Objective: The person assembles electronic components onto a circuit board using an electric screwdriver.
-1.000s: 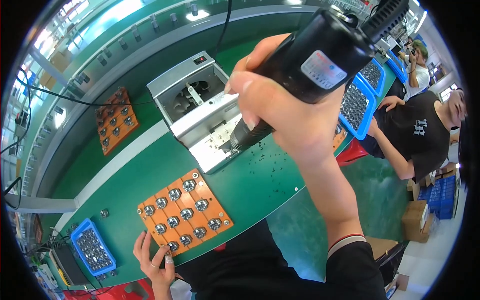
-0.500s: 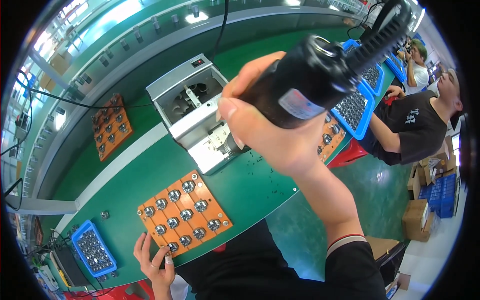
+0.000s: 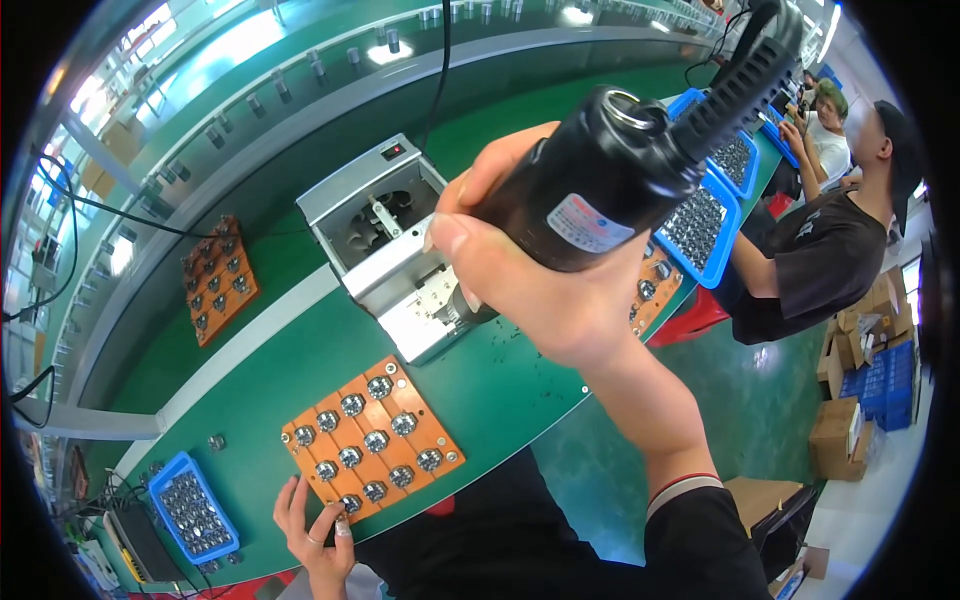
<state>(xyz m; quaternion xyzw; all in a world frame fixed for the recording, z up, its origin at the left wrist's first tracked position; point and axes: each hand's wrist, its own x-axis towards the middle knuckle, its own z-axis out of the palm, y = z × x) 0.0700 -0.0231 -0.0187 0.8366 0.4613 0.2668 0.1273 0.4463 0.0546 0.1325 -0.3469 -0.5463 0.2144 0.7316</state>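
While the right hand [image 3: 560,295] grips a black electric screwdriver [image 3: 585,160] at upper centre, the left hand [image 3: 322,548], fingers spread, touches the orange fixture board [image 3: 364,424], lower left.

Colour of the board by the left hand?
The board is orange; best seen in the head view.
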